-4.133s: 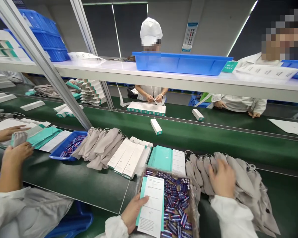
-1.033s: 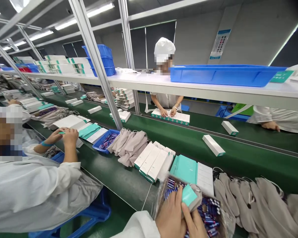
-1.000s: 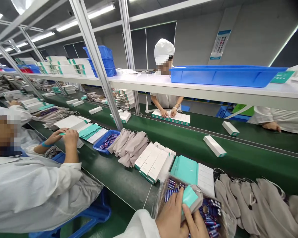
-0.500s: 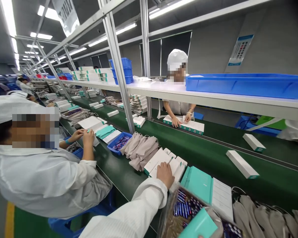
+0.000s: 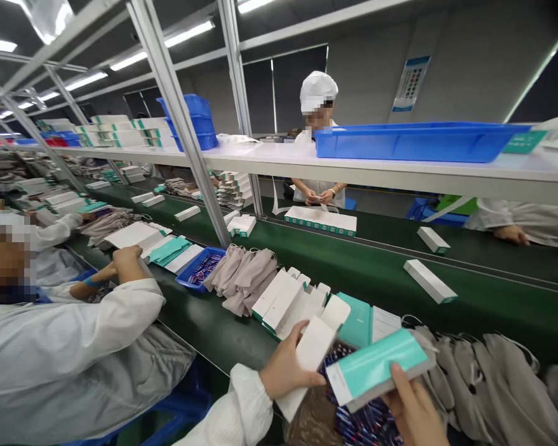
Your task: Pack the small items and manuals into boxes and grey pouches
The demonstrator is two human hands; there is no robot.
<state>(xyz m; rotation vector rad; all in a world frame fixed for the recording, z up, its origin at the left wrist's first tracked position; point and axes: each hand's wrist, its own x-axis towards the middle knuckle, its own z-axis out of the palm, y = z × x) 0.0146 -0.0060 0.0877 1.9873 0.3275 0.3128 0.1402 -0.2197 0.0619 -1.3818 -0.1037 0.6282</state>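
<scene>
One bare left hand [image 5: 291, 368], fingers and thumb parted by a box's width, grips a long white cardboard carton [image 5: 315, 344] whose end flap stands up at the far end. Just beside it, the bare right hand [image 5: 413, 402] pinches a bundle wrapped in a glossy turquoise sheet [image 5: 376, 365], thumb on top, with grey fabric showing at its right end; whether carton and bundle touch is hard to tell. Half a second ago the left hand lay on the row of stacked white cartons [image 5: 283, 303]; now it has come back with one, so both pieces are together in front of the wearer, the bundle outside the carton.

Below them is a plastic-lined box [image 5: 314, 418] of loose blue batteries [image 5: 369, 424]. Grey drawstring pouches [image 5: 497, 365] lie to its right; flat turquoise folders [image 5: 354, 319] and a white printed leaflet [image 5: 385, 323] lie behind it.

Farther left, a co-worker's white sleeve [image 5: 121, 322] reaches over the dark green bench. Beyond, a single closed white carton [image 5: 430, 282] rests on the green belt. Across it, a white-capped co-worker's hands [image 5: 320, 196] are raised off a row of white cartons [image 5: 320, 220], which they were touching moments before.
</scene>
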